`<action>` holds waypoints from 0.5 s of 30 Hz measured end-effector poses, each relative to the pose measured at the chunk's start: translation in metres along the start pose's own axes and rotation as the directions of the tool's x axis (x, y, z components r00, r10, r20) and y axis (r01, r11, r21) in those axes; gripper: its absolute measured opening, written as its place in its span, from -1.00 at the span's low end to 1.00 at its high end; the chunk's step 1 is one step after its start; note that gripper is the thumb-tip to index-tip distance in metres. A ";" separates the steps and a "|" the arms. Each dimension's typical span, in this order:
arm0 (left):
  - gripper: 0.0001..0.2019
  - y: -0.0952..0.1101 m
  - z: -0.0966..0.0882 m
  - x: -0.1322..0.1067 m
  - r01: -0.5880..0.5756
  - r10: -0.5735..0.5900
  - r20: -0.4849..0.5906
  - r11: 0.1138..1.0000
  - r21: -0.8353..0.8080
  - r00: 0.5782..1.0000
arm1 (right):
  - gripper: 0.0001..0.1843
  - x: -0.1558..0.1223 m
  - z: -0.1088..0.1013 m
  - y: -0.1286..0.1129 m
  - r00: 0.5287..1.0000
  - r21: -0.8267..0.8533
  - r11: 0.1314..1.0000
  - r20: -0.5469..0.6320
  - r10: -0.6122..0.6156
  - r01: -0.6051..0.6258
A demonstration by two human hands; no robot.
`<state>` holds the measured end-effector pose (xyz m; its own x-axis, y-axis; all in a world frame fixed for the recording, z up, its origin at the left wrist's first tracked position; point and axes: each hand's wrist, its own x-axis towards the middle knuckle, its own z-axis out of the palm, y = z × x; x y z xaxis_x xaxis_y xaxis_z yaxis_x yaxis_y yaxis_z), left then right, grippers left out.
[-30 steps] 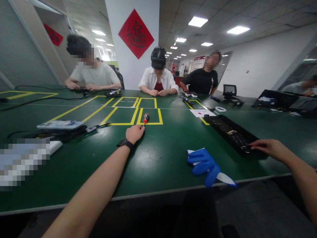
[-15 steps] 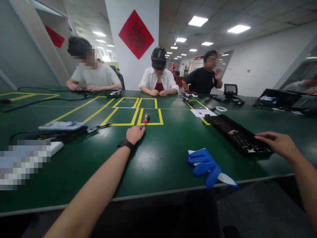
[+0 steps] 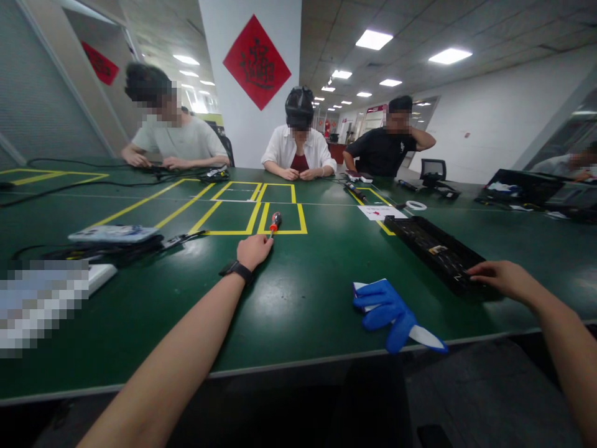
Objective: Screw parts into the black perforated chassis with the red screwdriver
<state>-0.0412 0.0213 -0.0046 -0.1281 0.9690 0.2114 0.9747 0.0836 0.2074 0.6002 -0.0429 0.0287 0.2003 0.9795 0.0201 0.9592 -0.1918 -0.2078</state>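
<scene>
My left hand (image 3: 254, 251) is closed on the metal shaft of a screwdriver (image 3: 275, 222). Its black and red handle points away from me, over a yellow taped rectangle. On the right, my right hand (image 3: 510, 279) reaches into the near end of a long black tray (image 3: 403, 239). Thumb and fingers are pressed together low in it; whatever they pinch is too small to make out. Small parts lie along the tray's floor. Between my arms, near the table edge, is a blue and white work glove (image 3: 389, 311).
Left on the green table (image 3: 298, 336) lie a pale flat box (image 3: 114, 234), cables (image 3: 74, 255) and a white object (image 3: 100, 280). A paper sheet (image 3: 380, 213) and a tape roll (image 3: 416, 205) sit beyond the tray. Several people sit around the far side.
My right hand has moved left and down from the tray's rim into its near end. My left hand stays with the screwdriver. The person in black has raised an arm to the head.
</scene>
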 end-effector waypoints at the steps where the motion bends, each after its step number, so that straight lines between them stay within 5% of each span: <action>1: -0.54 0.000 0.000 0.000 0.001 -0.001 0.002 1.000 0.000 1.000 | -0.81 -0.001 0.000 0.002 1.000 0.013 1.000 0.001 -0.021 0.021; 5: -0.54 0.000 0.000 -0.001 -0.011 0.010 -0.016 1.000 -0.005 1.000 | -0.79 0.003 -0.002 0.012 0.999 0.046 0.998 -0.012 -0.044 0.045; 10: -0.54 -0.001 0.001 -0.001 -0.010 0.010 -0.031 1.000 -0.009 0.999 | -0.44 0.028 -0.008 0.030 0.953 0.038 0.997 -0.292 0.075 -0.066; 12: -0.54 -0.002 0.001 0.000 -0.007 0.006 -0.021 1.000 -0.017 1.000 | -0.46 0.037 -0.011 0.037 0.966 0.110 0.978 -0.169 0.195 -0.178; 15: -0.54 -0.002 0.001 0.000 -0.023 0.022 -0.026 0.999 -0.028 0.999 | -0.75 0.038 -0.010 0.039 0.956 0.178 0.939 0.049 0.290 -0.294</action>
<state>-0.0427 0.0210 -0.0058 -0.1112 0.9643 0.2402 0.9719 0.0551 0.2289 0.6473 -0.0139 0.0312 0.4599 0.8835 -0.0890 0.8064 -0.4575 -0.3748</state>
